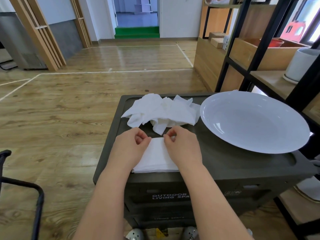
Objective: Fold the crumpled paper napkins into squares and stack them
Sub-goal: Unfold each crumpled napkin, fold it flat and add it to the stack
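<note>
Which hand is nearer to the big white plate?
Right. The right hand pinches the folded napkin on the side toward the plate; the left hand is across the napkin.

one folded napkin point(155, 157), one crumpled pile point(159, 113), one plate point(256, 122), two hands point(129, 146)

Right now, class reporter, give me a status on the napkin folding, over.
Left hand and right hand pinching folded napkin at its far corners. Crumpled pile waiting behind. Empty plate right, not blocking.

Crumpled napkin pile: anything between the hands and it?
Nothing visible. The crumpled napkin pile lies just beyond both hands, left hand and right hand, which pinch the folded napkin. The white plate sits off to the right.
</note>
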`<state>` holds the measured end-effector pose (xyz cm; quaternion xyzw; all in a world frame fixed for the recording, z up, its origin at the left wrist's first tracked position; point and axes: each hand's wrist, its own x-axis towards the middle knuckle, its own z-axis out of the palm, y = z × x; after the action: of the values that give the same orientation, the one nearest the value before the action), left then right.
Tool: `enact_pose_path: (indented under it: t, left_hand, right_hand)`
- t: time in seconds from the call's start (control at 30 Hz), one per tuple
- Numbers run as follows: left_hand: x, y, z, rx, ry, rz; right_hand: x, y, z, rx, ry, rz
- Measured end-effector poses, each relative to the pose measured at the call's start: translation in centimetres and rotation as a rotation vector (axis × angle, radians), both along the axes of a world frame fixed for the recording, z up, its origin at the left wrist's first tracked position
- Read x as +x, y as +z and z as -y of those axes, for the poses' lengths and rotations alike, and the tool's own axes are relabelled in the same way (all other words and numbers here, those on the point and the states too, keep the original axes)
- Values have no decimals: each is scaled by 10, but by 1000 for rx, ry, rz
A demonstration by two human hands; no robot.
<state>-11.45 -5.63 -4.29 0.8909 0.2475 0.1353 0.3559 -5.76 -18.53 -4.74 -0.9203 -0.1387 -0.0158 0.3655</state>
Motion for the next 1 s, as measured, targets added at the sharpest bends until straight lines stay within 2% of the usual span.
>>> enact_pose_path:
  t: [0.1, 0.27, 0.43, 0.57, 0.67, 0.87, 1.0]
  left_hand:
    - [-1, 0, -1, -2, -8, -1]
    - [-1, 1, 1, 40, -11, 1]
    - [-2, 2, 3, 77, -9, 20]
    - [-2, 4, 3, 89, 5, 29]
    - [-3, 4, 4, 87, 7, 40]
    - [-6, 5, 6, 73, 18, 56]
    - [-7, 9, 7, 80, 33, 115]
  right_hand:
    - [5, 0, 7, 3, -4, 15]
    - [17, 8, 17, -68, -116, 261]
    - [17, 11, 24, -263, -36, 191]
    - [19, 9, 20, -191, -20, 251]
    - [28, 8, 12, -96, -118, 317]
    - [41, 6, 12, -61, -242, 393]
    - [29, 22, 18, 176, -243, 485]
